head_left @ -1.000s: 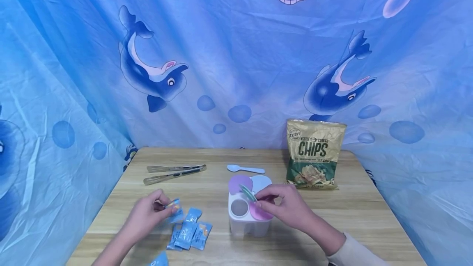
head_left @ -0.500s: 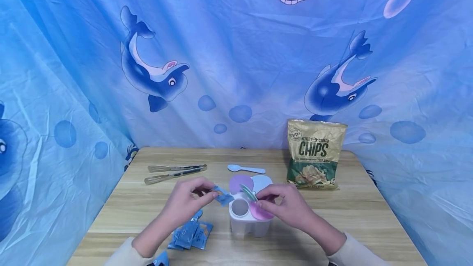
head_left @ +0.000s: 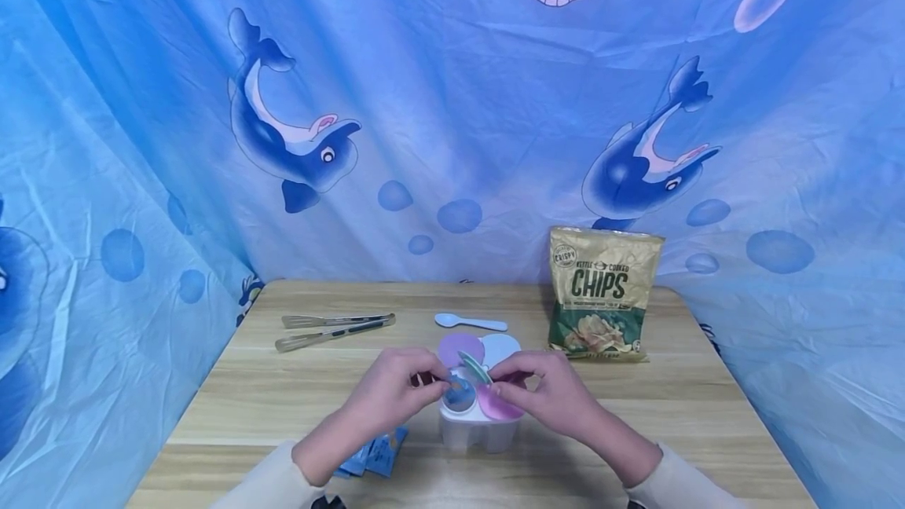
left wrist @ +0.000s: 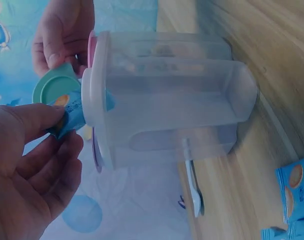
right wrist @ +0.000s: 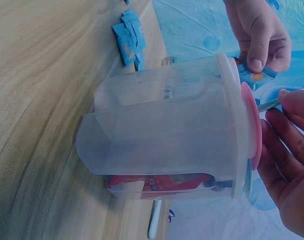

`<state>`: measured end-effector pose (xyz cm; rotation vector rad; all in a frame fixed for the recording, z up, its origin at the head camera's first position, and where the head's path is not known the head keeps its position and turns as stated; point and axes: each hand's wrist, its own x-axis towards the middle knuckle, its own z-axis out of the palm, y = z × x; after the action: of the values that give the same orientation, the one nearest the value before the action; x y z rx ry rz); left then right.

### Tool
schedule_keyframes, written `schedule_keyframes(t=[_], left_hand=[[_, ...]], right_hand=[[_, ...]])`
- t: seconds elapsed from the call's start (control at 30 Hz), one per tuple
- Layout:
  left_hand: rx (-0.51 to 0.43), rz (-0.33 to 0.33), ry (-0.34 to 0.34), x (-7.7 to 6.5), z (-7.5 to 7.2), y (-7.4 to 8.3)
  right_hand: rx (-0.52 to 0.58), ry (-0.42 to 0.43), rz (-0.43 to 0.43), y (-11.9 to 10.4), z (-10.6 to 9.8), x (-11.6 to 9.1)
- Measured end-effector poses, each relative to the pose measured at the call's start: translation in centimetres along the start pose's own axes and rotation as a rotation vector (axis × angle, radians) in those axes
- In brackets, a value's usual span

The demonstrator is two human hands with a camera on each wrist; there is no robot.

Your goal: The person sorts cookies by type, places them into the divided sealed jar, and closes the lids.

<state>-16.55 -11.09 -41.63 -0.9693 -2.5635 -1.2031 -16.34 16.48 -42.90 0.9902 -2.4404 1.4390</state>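
A translucent storage container (left wrist: 172, 95) with several round lids stands on the table. My left hand (head_left: 396, 387) pinches a small blue snack packet (left wrist: 71, 114) at the container's uncovered round opening; the packet's far end shows inside through the wall in the left wrist view. With thumb and fingers, my right hand (head_left: 544, 391) holds a green round lid (left wrist: 57, 85) tilted up beside that opening. A pink lid (right wrist: 252, 125), a purple lid (head_left: 461, 349) and a pale blue lid (head_left: 500, 347) cover the other openings. Red packaging (right wrist: 157, 184) shows inside one compartment.
More blue packets (head_left: 382, 454) lie on the wooden table (head_left: 233, 415), partly behind my left forearm. Metal tongs (head_left: 335, 331) and a pale spoon (head_left: 470, 323) lie behind the container. A chips bag (head_left: 602, 297) stands at the back right, before a blue curtain.
My left hand has carried the blue packet rightward from beside the pile to the container, and its end now enters the opening. My right hand and the green lid stay in place.
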Motion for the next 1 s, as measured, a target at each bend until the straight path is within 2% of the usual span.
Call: schedule_keyframes(t=[0.2,0.37,0.5,0.63,0.83,1.0], left_hand=[[0.033,0.024,-0.033,0.3,0.4,0.1],[0.153,0.088,-0.113,0.6,0.9,0.5],[0.231,0.079,-0.142,0.6,1.3,0.8],[0.247,0.049,-0.151,0.6,1.3,0.9],[0.283,0.07,-0.197,0.6,1.3,0.9],[0.259,0.062,-0.186,0.4,1.3,0.6]], right_hand=[[-0.002,-0.004,0.007,-0.2,-0.1,0.2],[0.01,-0.004,-0.011,-0.1,0.0,0.1],[0.011,-0.002,-0.026,0.0,0.1,0.1],[0.005,0.003,-0.025,0.0,0.2,0.0],[0.016,0.018,-0.032,-0.1,0.2,0.0],[0.023,0.024,-0.039,0.0,0.3,0.1]])
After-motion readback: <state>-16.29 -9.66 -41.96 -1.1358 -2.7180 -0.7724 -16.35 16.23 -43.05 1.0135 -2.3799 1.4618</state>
